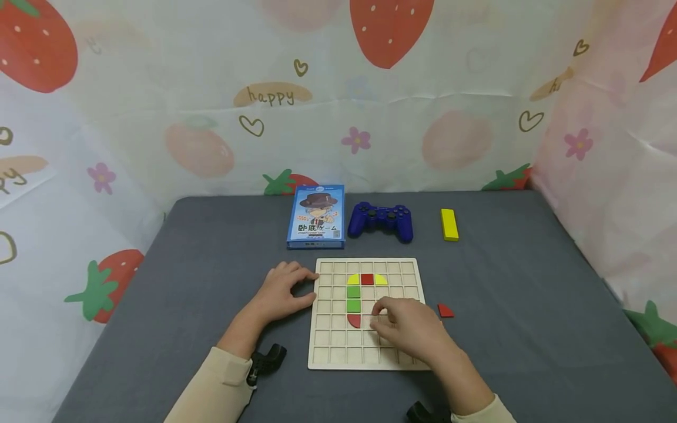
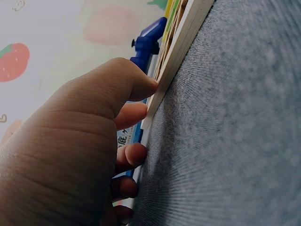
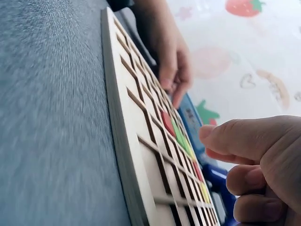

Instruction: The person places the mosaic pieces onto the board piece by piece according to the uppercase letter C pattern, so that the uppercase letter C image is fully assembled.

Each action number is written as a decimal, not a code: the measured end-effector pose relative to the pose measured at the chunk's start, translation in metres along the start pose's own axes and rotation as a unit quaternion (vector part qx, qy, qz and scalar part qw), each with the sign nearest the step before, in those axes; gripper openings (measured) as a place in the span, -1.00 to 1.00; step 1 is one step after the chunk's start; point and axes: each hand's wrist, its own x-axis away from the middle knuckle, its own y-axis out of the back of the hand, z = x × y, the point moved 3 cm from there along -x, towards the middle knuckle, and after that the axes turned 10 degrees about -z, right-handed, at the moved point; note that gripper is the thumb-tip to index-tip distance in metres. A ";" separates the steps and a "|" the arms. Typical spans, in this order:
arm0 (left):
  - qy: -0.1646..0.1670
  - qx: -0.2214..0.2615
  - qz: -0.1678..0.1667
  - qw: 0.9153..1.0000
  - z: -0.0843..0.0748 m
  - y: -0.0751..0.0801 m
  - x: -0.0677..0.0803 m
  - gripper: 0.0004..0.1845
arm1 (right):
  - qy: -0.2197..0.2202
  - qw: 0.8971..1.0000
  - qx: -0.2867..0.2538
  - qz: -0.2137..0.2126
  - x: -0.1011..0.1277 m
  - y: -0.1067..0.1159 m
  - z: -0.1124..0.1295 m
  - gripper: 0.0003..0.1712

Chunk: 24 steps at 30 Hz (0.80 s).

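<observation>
Bracing with the left hand (image 1: 282, 291): fingers loosely curved, tips pressed against the left edge of the pale wooden grid board (image 1: 407, 277) at lower centre of the head view, apparently to stop it sliding on the dark grey cloth-covered table (image 1: 529, 282). Hovering over the board's lower middle cells with the right hand (image 1: 409, 326), fingers bent downward just right of the red quarter-round tile (image 1: 354, 320); cannot tell whether anything is pinched beneath the fingertips, since the wrist view shows only curled fingers (image 3: 235, 139) above the slots.

Already seated in the grid: two green square tiles (image 1: 353, 298) stacked in a column, topped by a row of a yellow quarter-round tile (image 1: 353, 279), a red square tile (image 1: 367, 279) and a second yellow quarter-round tile (image 1: 381, 279).

Lying loose on the table just right of the board, a spare red wedge tile (image 1: 445, 311). Further back, toward upper centre: a blue card-game box (image 1: 316, 216), a blue game controller (image 1: 381, 221) and a yellow rectangular block (image 1: 449, 224).
</observation>
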 end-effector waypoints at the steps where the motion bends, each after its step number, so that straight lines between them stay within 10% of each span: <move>1: 0.001 0.000 0.001 1.000 0.000 0.000 0.000 -0.62 | -0.007 1.000 -0.003 -0.004 0.003 0.003 -0.004 -0.91; 24: 0.000 -0.005 0.002 1.000 0.000 0.001 0.001 -0.62 | -0.119 0.991 -0.009 -0.067 0.054 0.041 -0.063 -0.63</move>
